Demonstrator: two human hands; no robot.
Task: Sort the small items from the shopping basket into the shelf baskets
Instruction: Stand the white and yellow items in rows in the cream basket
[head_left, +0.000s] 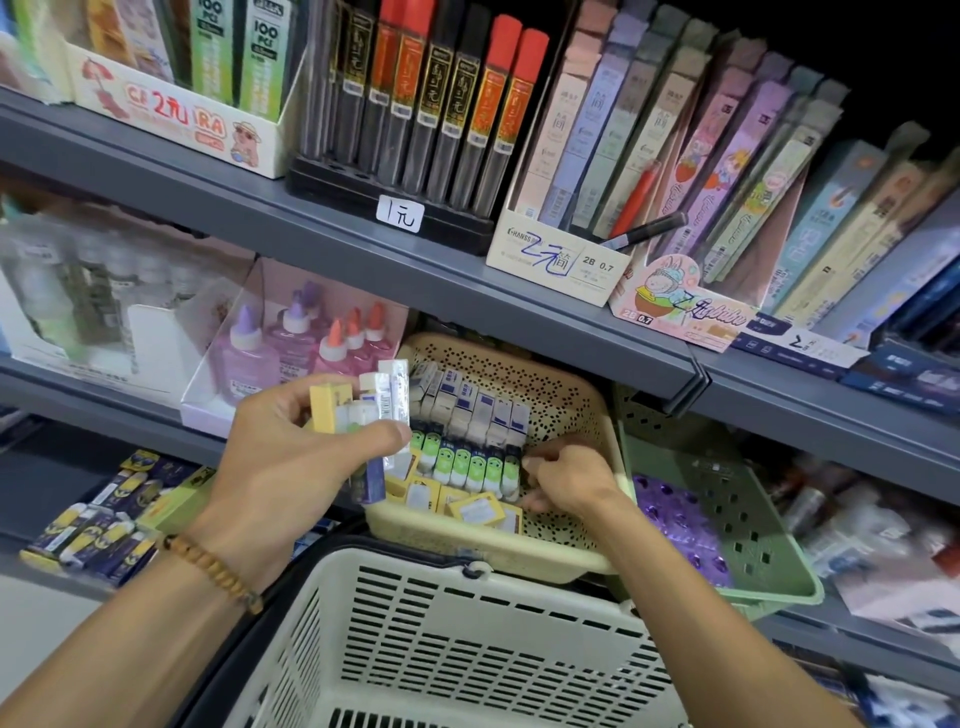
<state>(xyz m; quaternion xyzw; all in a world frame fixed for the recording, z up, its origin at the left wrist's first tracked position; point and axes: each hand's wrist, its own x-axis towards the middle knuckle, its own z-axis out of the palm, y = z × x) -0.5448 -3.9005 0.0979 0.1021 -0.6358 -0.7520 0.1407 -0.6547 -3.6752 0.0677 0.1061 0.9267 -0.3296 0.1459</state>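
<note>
The left hand grips a bunch of small boxed erasers; the right hand, fingers curled among packs, reaches into the beige perforated shelf basket.

Shelf edge overhangs beige basket; its right side open

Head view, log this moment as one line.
left hand: holds small boxes | right hand: in beige basket, grip unclear | shopping basket: below

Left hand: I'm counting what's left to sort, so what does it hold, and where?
The left hand grips a bunch of small boxed items around their lower halves, thumb across the front; their tops stick out above the fingers.
</note>
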